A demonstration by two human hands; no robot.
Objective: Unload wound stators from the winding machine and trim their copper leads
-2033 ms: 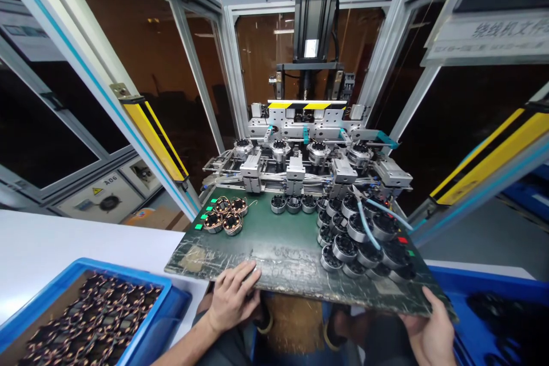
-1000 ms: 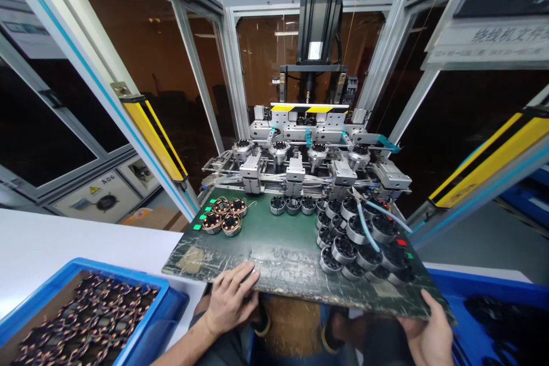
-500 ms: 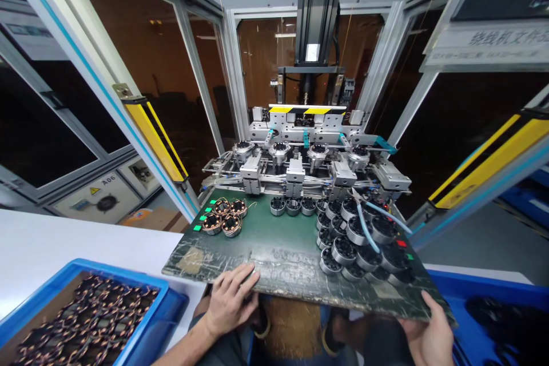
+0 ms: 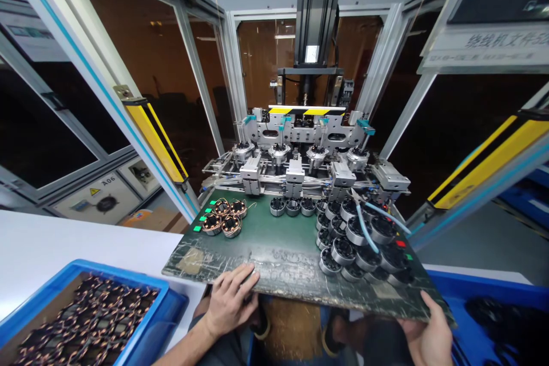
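Note:
My left hand [image 4: 231,296] rests on the front edge of the green work board [image 4: 274,246], fingers stretched over the top and thumb below. My right hand [image 4: 431,331] holds the board's front right corner, thumb on top and fingers partly hidden underneath. Several copper-wound stators [image 4: 223,217] sit at the board's left. Stacked at the right are several bare stator cores [image 4: 343,250], with blue-handled pliers [image 4: 364,226] lying on them. Behind the board, the winding machine [image 4: 295,168] carries a row of stators on its round holders [image 4: 317,153].
A blue bin [image 4: 160,309] of wound stators stands on the white table at left. Another blue bin [image 4: 493,280] with dark parts is at right. Yellow light-curtain bars [image 4: 156,140] flank the machine opening. Thin wires run down from above.
The machine's plate with teal clips behind the holders has shifted: the clips now stand upright, spread above the holders. The wires overhead have moved left and blur. Both my hands stay put.

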